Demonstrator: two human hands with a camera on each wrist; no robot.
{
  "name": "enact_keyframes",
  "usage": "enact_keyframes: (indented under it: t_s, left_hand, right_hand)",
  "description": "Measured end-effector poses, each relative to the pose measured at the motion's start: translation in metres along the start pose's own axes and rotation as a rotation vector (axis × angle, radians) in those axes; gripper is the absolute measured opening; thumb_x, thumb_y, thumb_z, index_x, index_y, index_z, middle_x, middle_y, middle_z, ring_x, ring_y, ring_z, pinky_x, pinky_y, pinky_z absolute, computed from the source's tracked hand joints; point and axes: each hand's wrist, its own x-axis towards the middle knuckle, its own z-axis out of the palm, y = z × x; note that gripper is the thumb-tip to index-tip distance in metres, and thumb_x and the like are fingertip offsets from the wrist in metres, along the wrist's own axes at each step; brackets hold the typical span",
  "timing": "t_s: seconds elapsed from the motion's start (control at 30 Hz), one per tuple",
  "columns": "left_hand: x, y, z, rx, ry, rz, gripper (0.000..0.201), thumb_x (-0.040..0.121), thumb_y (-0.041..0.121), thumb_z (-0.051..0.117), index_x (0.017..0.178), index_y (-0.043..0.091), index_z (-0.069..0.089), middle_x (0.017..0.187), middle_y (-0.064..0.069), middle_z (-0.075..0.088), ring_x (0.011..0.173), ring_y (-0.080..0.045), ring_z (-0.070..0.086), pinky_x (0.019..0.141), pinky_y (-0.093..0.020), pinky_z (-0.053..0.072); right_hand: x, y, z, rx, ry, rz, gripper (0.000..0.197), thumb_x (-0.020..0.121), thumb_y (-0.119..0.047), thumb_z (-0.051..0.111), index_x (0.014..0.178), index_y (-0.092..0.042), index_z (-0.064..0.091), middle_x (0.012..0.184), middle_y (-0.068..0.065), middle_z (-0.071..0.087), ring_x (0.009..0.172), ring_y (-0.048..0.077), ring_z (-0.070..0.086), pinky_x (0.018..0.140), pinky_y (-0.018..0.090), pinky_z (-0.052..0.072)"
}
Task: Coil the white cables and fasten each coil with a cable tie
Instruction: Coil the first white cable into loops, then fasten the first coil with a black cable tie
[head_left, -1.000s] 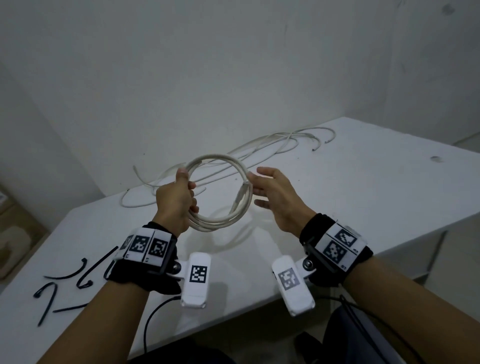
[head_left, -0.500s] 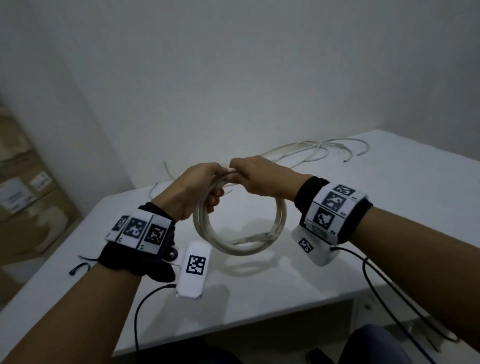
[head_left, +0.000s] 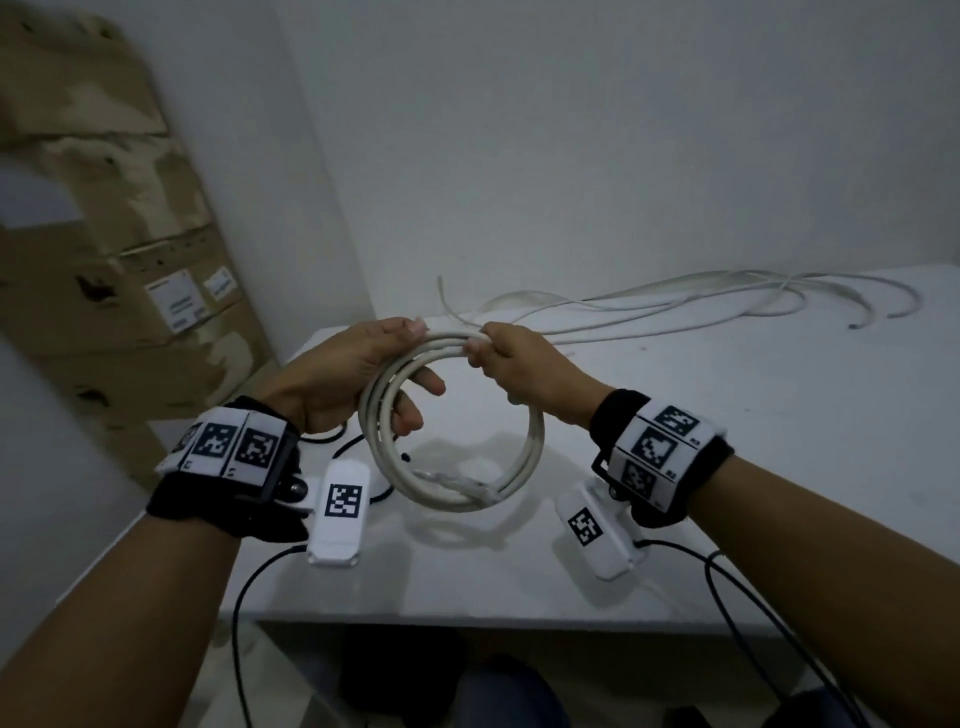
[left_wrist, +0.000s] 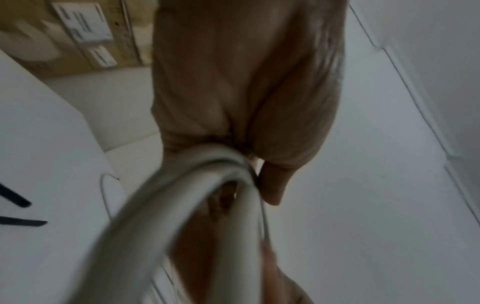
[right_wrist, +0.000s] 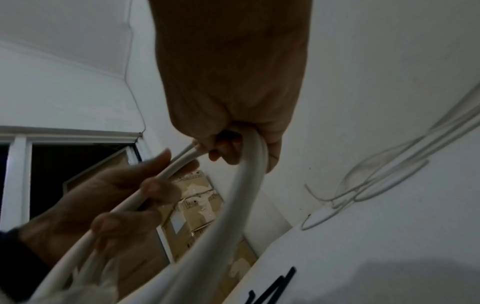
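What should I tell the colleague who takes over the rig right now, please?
Left hand: loosely round the left side of the white coil, fingers through the loop.
Right hand: grips the coil's top.
The coil is held above the table, with no tie visible on it.
Loose white cables lie along the table's far edge; black cable ties lie on the table.
Done: one cable coiled.
Left: tie this coil, then coil and tie the rest.

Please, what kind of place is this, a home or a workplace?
Probably a storeroom or plain back room, though I cannot be sure. A bare white table stands in a corner of white walls, worn cardboard boxes are stacked beside it, and loose white cables lie on the table.
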Motion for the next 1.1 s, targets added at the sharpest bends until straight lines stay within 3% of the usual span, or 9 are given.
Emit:
enact_keyframes:
  t_s: [0.17,0.33,0.4,0.5,0.6,0.7,0.83,1.0,1.1]
  left_hand:
    - [-0.01,-0.026,-0.031,-0.133,0.171,-0.06,0.026,0.102,0.033,0.037,0.091,0.013,0.048,0.047,0.004,0.037,0.026,-0.011,0.033,0.034,-0.02,0.036]
    - [-0.025,-0.045,-0.057,-0.096,0.321,-0.097,0.023,0.102,0.027,0.041,0.082,0.017,0.039,0.044,0.005,0.035,0.025,-0.009,0.027,0.031,-0.018,0.03]
    - [-0.031,-0.051,-0.066,-0.078,0.349,-0.114,0.021,0.102,0.026,0.042,0.083,0.017,0.039,0.045,0.004,0.036,0.025,-0.01,0.027,0.031,-0.019,0.031]
    - [-0.038,-0.055,-0.076,-0.077,0.358,-0.134,0.019,0.101,0.026,0.043,0.085,0.017,0.039,0.045,0.003,0.036,0.025,-0.012,0.028,0.033,-0.019,0.031]
    - [-0.044,-0.054,-0.079,-0.073,0.36,-0.139,0.019,0.101,0.026,0.045,0.085,0.017,0.039,0.045,0.004,0.036,0.026,-0.012,0.027,0.034,-0.019,0.031]
    - [-0.047,-0.048,-0.079,-0.072,0.361,-0.139,0.021,0.1,0.028,0.046,0.084,0.016,0.039,0.045,0.004,0.037,0.026,-0.011,0.028,0.034,-0.019,0.03]
    - [-0.045,-0.04,-0.07,-0.081,0.334,-0.12,0.023,0.098,0.032,0.047,0.083,0.016,0.04,0.047,0.003,0.036,0.026,-0.012,0.029,0.034,-0.019,0.033]
    - [-0.033,-0.028,-0.053,-0.1,0.305,-0.12,0.024,0.101,0.031,0.042,0.083,0.016,0.041,0.048,0.0,0.036,0.027,-0.014,0.03,0.035,-0.021,0.034]
    - [-0.02,-0.019,-0.037,-0.094,0.279,-0.138,0.022,0.1,0.028,0.037,0.082,0.015,0.04,0.049,0.0,0.035,0.028,-0.016,0.03,0.037,-0.022,0.034]
  right_hand:
    - [0.022,-0.002,0.041,0.348,-0.133,0.103,0.027,0.099,-0.031,0.044,0.08,-0.012,0.049,0.065,-0.001,0.038,0.054,0.011,0.031,0.046,0.022,0.029]
    - [0.033,0.0,0.066,0.386,-0.302,0.16,0.055,0.096,-0.057,0.027,0.099,-0.013,0.058,0.081,0.007,0.064,0.072,0.019,0.06,0.064,0.027,0.047]
    - [0.038,0.008,0.07,0.429,-0.309,0.24,0.054,0.098,-0.055,0.021,0.105,-0.016,0.058,0.084,0.007,0.065,0.077,0.02,0.062,0.068,0.029,0.048]
    - [0.045,0.016,0.081,0.17,-0.311,0.258,0.027,0.1,-0.027,0.038,0.116,-0.015,0.056,0.08,0.003,0.059,0.069,0.017,0.056,0.059,0.027,0.045]
    - [0.051,0.017,0.096,-0.207,-0.508,0.235,0.025,0.094,-0.013,0.049,0.115,-0.022,0.059,0.074,-0.004,0.053,0.062,0.013,0.053,0.053,0.022,0.046]
    - [0.055,0.016,0.107,-0.4,-0.611,0.263,0.008,0.089,-0.017,0.057,0.084,-0.022,0.061,0.067,0.002,0.055,0.053,0.016,0.051,0.047,0.022,0.047]
    - [0.054,0.017,0.106,-0.561,-0.59,0.248,0.024,0.086,-0.015,0.057,0.063,-0.014,0.053,0.061,0.004,0.054,0.049,0.017,0.052,0.046,0.023,0.048]
    - [0.035,0.022,0.074,-0.644,-0.596,0.248,0.014,0.087,-0.013,0.06,0.097,-0.004,0.063,0.063,0.001,0.052,0.048,0.014,0.049,0.048,0.022,0.044]
    - [0.018,0.028,0.049,-0.672,-0.656,0.279,0.014,0.084,-0.016,0.065,0.094,-0.008,0.06,0.067,0.0,0.051,0.054,0.014,0.049,0.049,0.023,0.044]
